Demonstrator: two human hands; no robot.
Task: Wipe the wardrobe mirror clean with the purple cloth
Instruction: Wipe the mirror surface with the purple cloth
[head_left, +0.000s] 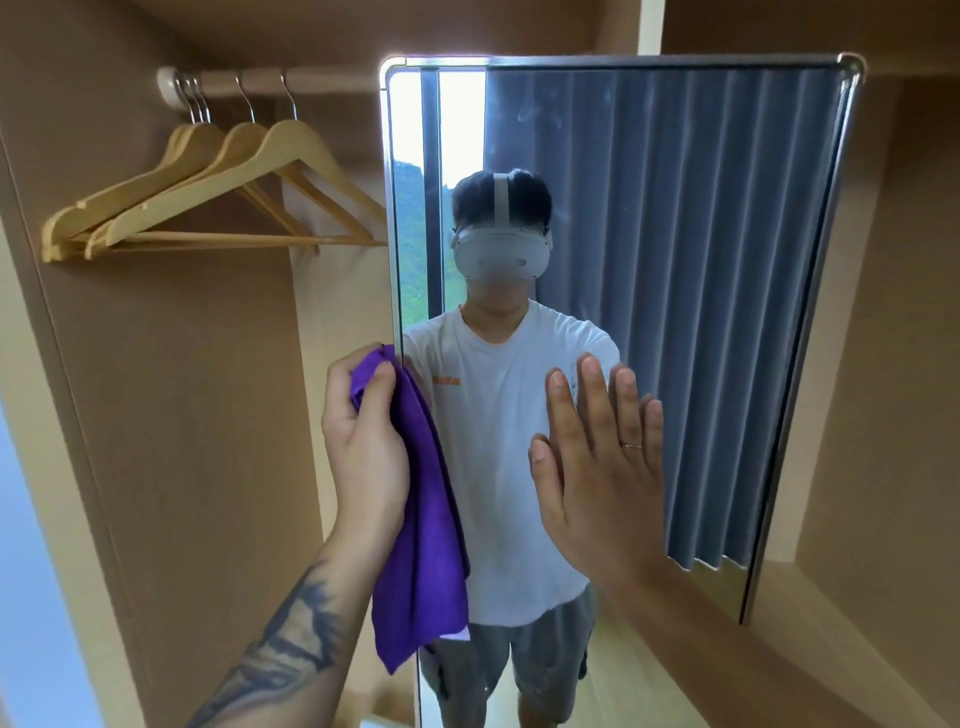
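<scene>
- We raise our left hand (363, 447) upright, forearm tattooed, fingers and thumb curled round the top of the purple cloth (421, 525).
- The cloth is soft and matte, hanging in long folds below that hand, along the left edge of the mirror (701, 260).
- Our right hand (602, 473) is flat, 4 fingers straight and spread against the glass, a thin ring on 1.
- The mirror is smooth with a rounded metal frame.
- Up left of the left hand, wooden hangers (218, 192) hang on a rail (260, 80).

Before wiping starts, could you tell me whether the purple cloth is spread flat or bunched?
Bunched: the left hand grips the purple cloth at its top; the rest hangs loose.
</scene>
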